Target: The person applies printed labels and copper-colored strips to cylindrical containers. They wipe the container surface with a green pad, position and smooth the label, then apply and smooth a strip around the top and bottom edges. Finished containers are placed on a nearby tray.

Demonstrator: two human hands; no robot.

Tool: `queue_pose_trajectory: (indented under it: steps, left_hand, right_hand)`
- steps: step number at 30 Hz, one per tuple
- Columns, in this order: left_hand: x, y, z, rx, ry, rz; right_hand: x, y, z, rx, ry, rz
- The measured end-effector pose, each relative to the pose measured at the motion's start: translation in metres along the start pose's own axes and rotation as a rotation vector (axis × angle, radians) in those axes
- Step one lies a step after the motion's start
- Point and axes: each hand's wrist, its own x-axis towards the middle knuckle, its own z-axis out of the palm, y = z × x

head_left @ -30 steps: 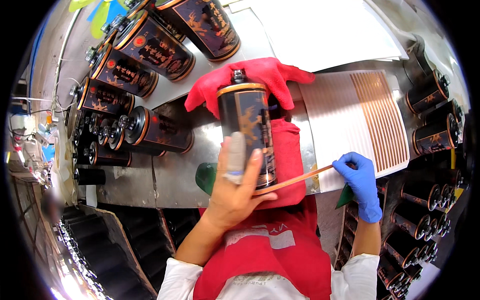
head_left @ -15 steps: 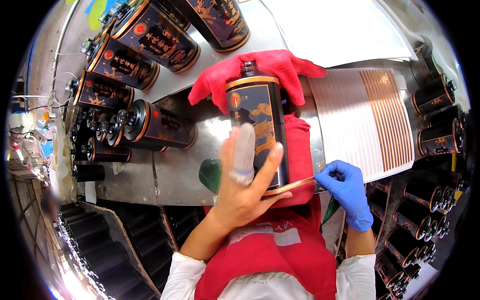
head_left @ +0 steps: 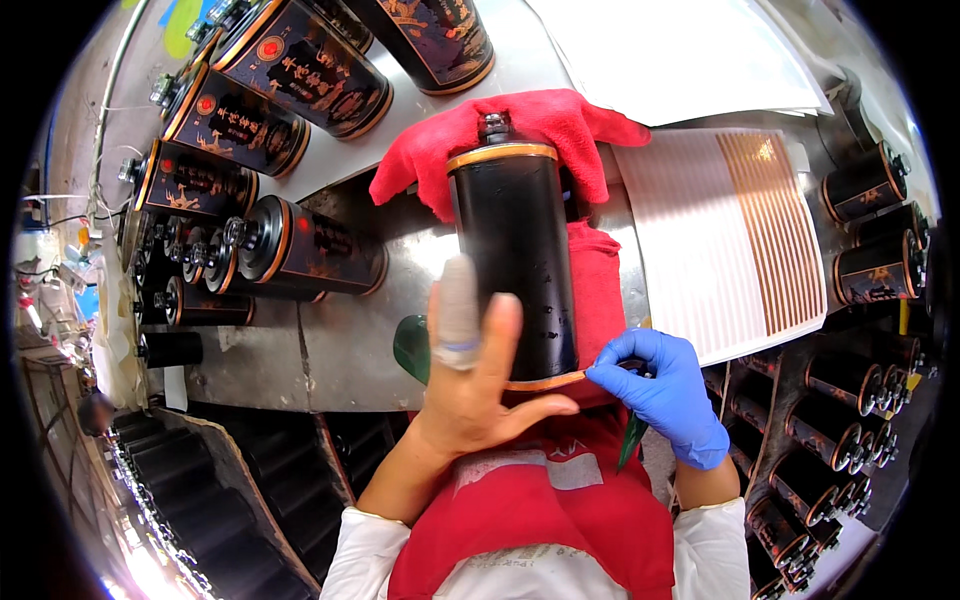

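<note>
A black bottle (head_left: 512,260) with a gold band round its shoulder lies in front of me, its plain side up and its neck pointing away. Its neck rests on a red cloth (head_left: 412,170). My left hand (head_left: 470,370) is at the bottle's lower left, fingers spread and slightly blurred, one finger in a pale sleeve; whether it presses on the bottle I cannot tell. Gloved in blue, my right hand (head_left: 662,392) pinches the free end of a gold strip (head_left: 545,382) that runs along the bottle's base edge. A pointed green piece (head_left: 632,440) hangs below that hand.
Several labelled black bottles (head_left: 300,75) stand at the far left. A sheet of gold strips (head_left: 755,235) lies to the right, beyond it white paper (head_left: 690,60). A green object (head_left: 411,348) sits left of my left hand. Shelved bottles (head_left: 840,380) flank the metal table (head_left: 250,365).
The bottle has turned: its label faced up before, and now plain black shows. My right hand has moved left toward the base, and the strip's free length is shorter.
</note>
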Motion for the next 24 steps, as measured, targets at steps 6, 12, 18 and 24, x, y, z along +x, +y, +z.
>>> queue_pose_trajectory:
  steps: [6,12,18,24]
  left_hand:
    - [0.014,-0.001,0.001,0.146,-0.043,0.097]
    - [-0.019,-0.022,0.002,-0.165,-0.060,-0.072]
    - [0.010,0.008,0.002,0.142,0.077,0.061]
    - [0.013,0.005,-0.001,0.254,-0.112,0.093]
  right_hand:
    - [0.004,-0.006,0.004,-0.016,-0.007,0.036]
    - [0.004,-0.004,0.011,0.032,-0.079,0.008]
    - [0.003,-0.003,0.009,0.030,-0.062,0.005]
    - [0.007,-0.006,0.011,0.013,-0.041,-0.004]
